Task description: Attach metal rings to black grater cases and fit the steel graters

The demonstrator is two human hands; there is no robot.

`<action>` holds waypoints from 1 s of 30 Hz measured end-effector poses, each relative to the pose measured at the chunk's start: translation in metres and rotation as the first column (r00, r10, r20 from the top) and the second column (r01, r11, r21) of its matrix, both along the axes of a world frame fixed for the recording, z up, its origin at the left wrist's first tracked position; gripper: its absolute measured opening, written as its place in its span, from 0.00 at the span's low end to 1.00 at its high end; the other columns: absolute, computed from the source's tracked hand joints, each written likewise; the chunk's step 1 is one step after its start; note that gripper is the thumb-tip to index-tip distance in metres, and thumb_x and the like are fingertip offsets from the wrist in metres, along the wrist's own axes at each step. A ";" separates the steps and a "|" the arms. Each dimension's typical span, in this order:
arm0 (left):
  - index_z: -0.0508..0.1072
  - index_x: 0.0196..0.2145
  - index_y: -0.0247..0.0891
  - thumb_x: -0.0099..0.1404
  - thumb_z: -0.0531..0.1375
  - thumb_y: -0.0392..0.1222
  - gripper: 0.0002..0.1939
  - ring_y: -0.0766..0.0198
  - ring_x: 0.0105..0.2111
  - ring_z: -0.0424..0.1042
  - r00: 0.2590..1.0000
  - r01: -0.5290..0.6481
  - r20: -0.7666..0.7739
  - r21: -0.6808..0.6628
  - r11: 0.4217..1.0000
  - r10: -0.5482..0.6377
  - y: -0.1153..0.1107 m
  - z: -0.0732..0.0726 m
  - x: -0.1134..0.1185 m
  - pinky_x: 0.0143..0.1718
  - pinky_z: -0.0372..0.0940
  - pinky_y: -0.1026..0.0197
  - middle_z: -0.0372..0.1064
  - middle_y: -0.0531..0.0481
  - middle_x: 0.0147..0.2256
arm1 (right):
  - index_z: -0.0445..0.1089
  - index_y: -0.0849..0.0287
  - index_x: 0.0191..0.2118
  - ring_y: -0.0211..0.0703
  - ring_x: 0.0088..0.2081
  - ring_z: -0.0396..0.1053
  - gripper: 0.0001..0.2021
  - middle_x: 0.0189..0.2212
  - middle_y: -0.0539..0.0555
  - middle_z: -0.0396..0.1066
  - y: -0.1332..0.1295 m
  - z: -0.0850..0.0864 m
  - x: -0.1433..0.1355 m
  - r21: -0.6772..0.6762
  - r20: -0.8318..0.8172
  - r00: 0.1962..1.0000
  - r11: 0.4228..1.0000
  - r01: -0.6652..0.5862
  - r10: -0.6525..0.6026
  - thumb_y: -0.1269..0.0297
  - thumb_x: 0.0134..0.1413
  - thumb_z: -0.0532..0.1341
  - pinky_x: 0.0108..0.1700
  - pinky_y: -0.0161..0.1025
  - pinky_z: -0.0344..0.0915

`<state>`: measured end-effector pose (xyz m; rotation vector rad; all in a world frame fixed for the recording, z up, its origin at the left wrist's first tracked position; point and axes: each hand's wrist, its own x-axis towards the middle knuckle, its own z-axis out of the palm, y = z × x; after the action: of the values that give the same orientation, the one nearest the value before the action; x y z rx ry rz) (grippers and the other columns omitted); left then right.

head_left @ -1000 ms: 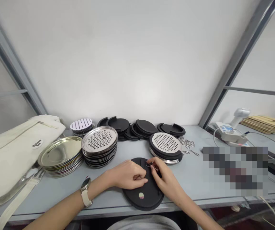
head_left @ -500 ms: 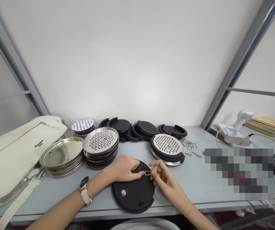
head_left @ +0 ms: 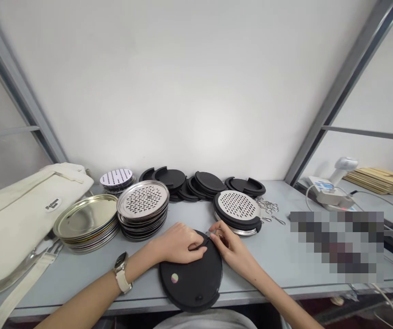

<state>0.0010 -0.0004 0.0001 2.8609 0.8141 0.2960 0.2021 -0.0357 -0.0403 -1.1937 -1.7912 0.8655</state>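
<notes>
A round black disc with a small coloured sticker lies at the table's front edge. My left hand rests on its upper part, fingers curled round its far rim and thumb stretched across it. At the disc's upper right edge, my right hand pinches a small metal clip, mostly hidden by the fingertips. Behind my right hand sits a perforated metal plate in a black holder. More metal clips lie loose to the right of it.
Stacks of perforated plates and golden lids stand left, beside a cream bag. Black holders line the wall. A white device and flat wooden pieces are at the right.
My right hand has moved slightly up and left with the clip, to the disc's upper edge. The disc has shifted a little towards me. The view has moved slightly.
</notes>
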 end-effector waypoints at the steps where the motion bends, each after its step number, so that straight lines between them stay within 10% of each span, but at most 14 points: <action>1: 0.57 0.20 0.37 0.65 0.55 0.44 0.18 0.69 0.19 0.57 1.000 -0.006 0.000 0.001 1.000 0.006 0.000 0.000 0.000 0.24 0.46 0.62 0.60 0.56 0.18 | 0.60 0.57 0.41 0.37 0.26 0.54 0.10 0.23 0.44 0.54 -0.001 0.000 0.001 -0.023 -0.011 1.000 1.000 -0.001 0.000 0.56 0.64 0.51 0.30 0.35 0.53; 30: 0.63 0.41 0.39 0.63 0.56 0.54 0.16 0.53 0.34 0.74 0.916 -0.389 0.062 -0.093 0.916 0.396 -0.007 -0.006 0.031 0.32 0.57 0.60 0.72 0.49 0.34 | 0.66 0.58 0.36 0.37 0.27 0.58 0.11 0.26 0.48 0.63 0.011 -0.007 0.008 0.113 0.006 0.995 0.989 0.097 -0.099 0.57 0.63 0.53 0.31 0.35 0.56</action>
<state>0.0316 -0.0071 -0.0061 2.5733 1.3513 0.4113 0.2099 -0.0251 -0.0471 -1.2052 -1.7515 0.6931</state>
